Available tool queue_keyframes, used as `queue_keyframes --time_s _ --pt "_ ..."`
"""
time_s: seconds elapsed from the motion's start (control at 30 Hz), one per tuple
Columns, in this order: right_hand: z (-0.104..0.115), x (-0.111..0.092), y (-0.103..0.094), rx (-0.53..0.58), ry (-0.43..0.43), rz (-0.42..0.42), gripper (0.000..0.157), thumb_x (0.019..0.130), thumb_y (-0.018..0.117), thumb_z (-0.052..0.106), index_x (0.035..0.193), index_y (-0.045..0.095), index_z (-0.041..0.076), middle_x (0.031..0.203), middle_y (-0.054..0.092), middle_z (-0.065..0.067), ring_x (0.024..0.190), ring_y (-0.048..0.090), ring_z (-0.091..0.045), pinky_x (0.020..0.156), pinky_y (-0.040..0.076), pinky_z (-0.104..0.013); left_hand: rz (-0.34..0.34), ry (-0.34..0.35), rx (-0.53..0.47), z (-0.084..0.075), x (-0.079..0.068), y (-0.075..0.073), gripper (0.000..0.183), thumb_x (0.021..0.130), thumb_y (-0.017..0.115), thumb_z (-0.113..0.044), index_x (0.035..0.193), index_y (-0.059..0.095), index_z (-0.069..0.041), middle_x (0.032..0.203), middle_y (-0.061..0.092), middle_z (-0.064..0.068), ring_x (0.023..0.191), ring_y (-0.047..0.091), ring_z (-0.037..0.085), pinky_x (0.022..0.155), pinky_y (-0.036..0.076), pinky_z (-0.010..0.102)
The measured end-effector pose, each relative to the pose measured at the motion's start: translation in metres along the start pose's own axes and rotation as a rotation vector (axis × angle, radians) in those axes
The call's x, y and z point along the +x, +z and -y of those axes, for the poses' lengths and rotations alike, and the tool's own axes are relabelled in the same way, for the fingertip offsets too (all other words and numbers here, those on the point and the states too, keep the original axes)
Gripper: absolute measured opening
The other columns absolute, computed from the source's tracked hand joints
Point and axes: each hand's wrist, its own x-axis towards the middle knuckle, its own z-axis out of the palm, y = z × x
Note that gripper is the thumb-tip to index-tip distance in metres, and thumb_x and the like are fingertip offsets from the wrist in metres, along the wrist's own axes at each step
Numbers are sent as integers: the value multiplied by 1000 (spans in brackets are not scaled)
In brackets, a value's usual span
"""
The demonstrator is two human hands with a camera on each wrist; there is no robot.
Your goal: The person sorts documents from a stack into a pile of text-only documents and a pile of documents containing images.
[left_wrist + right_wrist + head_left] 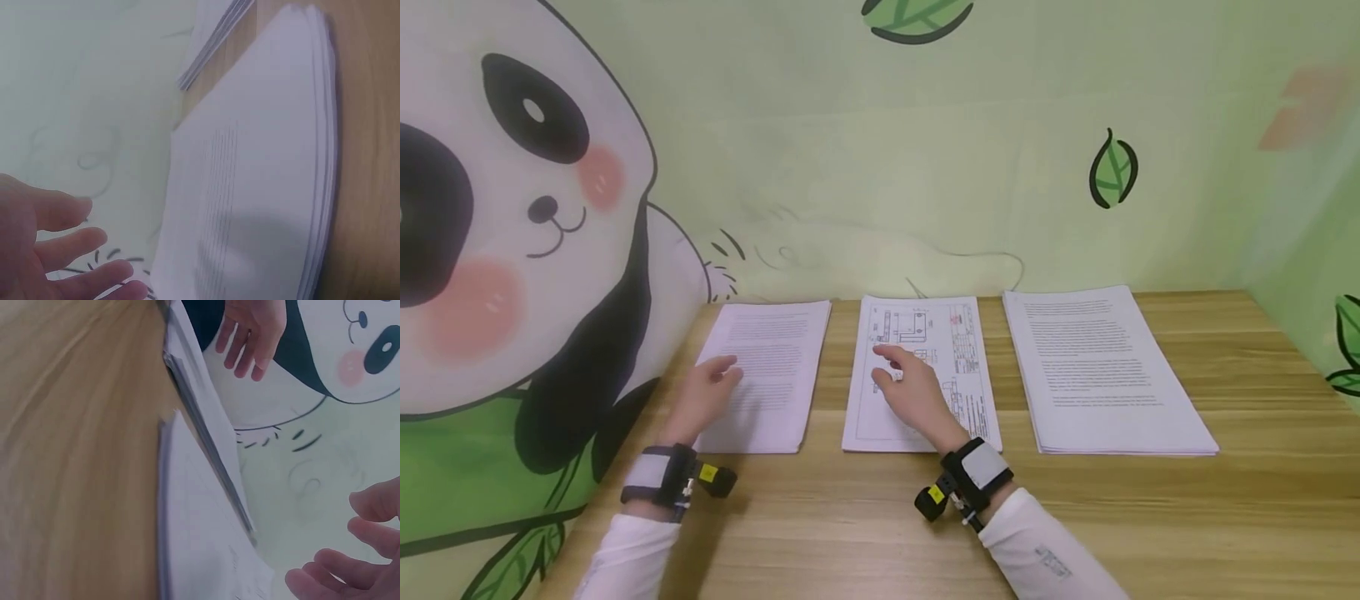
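Note:
Three stacks of paper lie side by side on a wooden table. My left hand (706, 396) hovers over the left stack (775, 375), which bears printed text; its fingers are loosely bent and hold nothing. Over the middle stack (868, 425), topped by a technical drawing, my right hand (917, 392) hangs with thumb and fingers apart and nothing between them. In the left wrist view the left hand (56, 256) appears apart from the pages. The right wrist view likewise has the right hand (356, 556) clear of the paper. The right stack (1097, 375), also text, is touched by neither hand.
The wooden table (820, 525) extends in front of the stacks and to their right. Behind it hangs a pale green cloth backdrop (850, 183) with leaves and a large panda (617, 75) at left. Both wrists wear strapped cameras (718, 482).

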Motion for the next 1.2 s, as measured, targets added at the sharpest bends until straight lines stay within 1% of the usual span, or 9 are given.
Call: queue_keyframes --time_s 0.07,0.13,0.3,0.53,0.7,0.8,0.9,1.03,1.2 --pt "0 2 7 2 20 28 39 93 53 19 131 53 10 135 54 -12 123 50 -30 99 46 -45 18 -36 -20 4 0 -4 66 95 37 -47 145 30 -5 150 29 24 134 31 44 106 30 63" --pt "0 3 13 5 33 58 42 93 53 19 134 49 10 136 53 -13 124 50 -30 100 45 -45 25 -47 -20 8 0 -7 67 95 37 -48 146 28 -4 151 27 25 135 28 45 107 28 63" --pt "2 3 24 41 34 154 53 92 53 20 142 36 10 139 48 -19 127 47 -31 103 43 -46 21 -50 10 16 5 -9 61 97 39 -37 144 30 1 150 26 29 136 22 47 109 22 64" --pt "10 4 42 121 39 267 57 93 51 22 145 30 9 140 45 -23 127 48 -33 104 43 -45 49 -94 48 31 12 -12 63 97 40 -34 144 25 5 149 23 32 135 22 49 108 21 65" --pt "14 7 59 219 124 302 60 92 53 25 145 29 9 142 43 -22 129 44 -33 104 42 -48 75 -135 39 39 11 -14 68 96 40 -36 145 18 6 150 16 34 135 17 51 108 18 66" --pt "13 8 67 278 191 302 61 91 55 25 145 30 11 140 45 -22 127 46 -32 102 43 -48 85 -158 44 42 11 -13 69 95 39 -38 146 17 4 150 17 33 135 18 51 108 20 66" --pt "10 10 72 394 255 310 63 90 56 21 146 29 10 137 47 -23 119 52 -31 98 47 -47 85 -158 59 44 13 -11 68 96 38 -37 146 18 4 149 20 33 135 20 50 107 22 66" --pt "8 12 74 638 354 340 67 88 57 15 147 25 8 136 47 -22 115 54 -28 99 48 -46 83 -145 82 46 15 -9 66 97 38 -36 145 20 4 149 22 33 135 21 50 107 22 66" --pt "3 16 73 874 451 369 66 91 51 8 149 19 7 140 44 -25 122 50 -36 105 41 -51 92 -150 67 45 14 -7 68 96 38 -39 146 18 3 149 21 32 135 20 50 107 21 67"
